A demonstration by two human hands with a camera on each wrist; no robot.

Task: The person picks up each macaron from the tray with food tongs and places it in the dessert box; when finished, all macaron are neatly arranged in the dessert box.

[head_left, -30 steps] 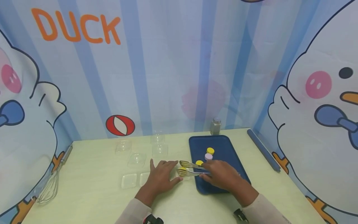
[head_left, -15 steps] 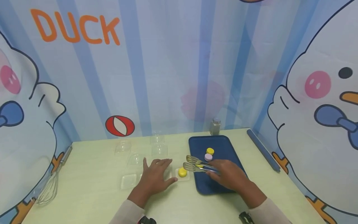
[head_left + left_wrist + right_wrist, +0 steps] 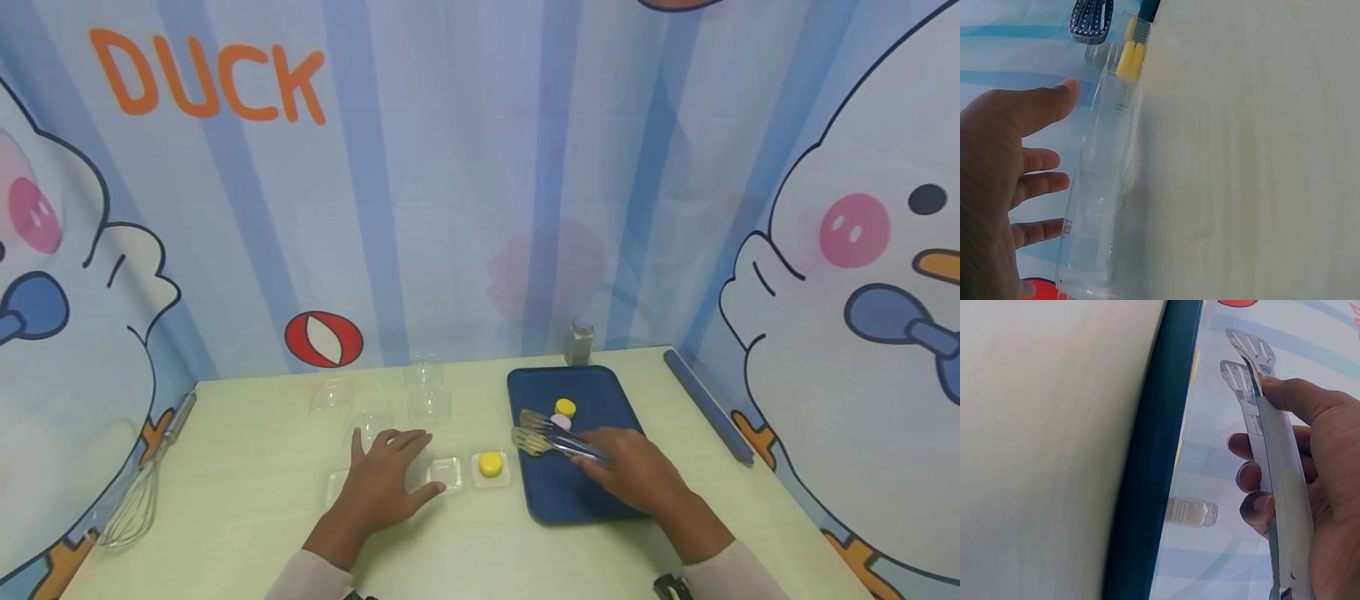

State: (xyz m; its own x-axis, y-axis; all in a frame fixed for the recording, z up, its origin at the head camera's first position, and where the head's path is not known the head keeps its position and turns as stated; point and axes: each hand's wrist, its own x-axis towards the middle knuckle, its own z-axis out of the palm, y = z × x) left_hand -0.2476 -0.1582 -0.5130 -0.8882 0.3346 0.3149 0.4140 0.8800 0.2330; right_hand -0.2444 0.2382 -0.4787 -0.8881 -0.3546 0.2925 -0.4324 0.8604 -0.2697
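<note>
- Right hand (image 3: pixel 633 471) grips a pair of metal tongs (image 3: pixel 558 435), fingers curled round the two flat steel arms; the slotted, spatula-shaped tips stand slightly apart over the tray (image 3: pixel 577 500).
- Left hand (image 3: pixel 382 479) lies flat on the table (image 3: pixel 225 500), fingers spread and straight, holding nothing; it rests over a row of shallow clear plastic dishes (image 3: pixel 450 475).
- Yellow disc (image 3: pixel 491 463): round, smooth and matt, seated in the rightmost clear dish of the row, just left of the tray edge.
- Second yellow disc (image 3: pixel 565 407) and a pale lilac disc (image 3: pixel 561 422) sit on the tray, side by side, next to the tong tips; whether the tips touch the lilac disc cannot be told from the head view.
- Tray: dark blue, rectangular with rounded corners and a raised rim, smooth surface.
- Table: pale green-cream top with a faint wood-grain texture.
- Clear plastic domed lids (image 3: pixel 427 392) stand behind the dish row, near the backdrop.
- Wire whisk (image 3: pixel 138 492) with a metal handle lies at the left table edge.
- Small glass jar (image 3: pixel 578 343) with a grey cap stands behind the tray.
- Grey-blue bar (image 3: pixel 705 404) lies along the right table edge.
- Backdrop (image 3: pixel 480 167): blue and white stripes with cartoon ducks; orange capitals read "DUCK"; a red and white oval mark sits lower left of centre.
</note>
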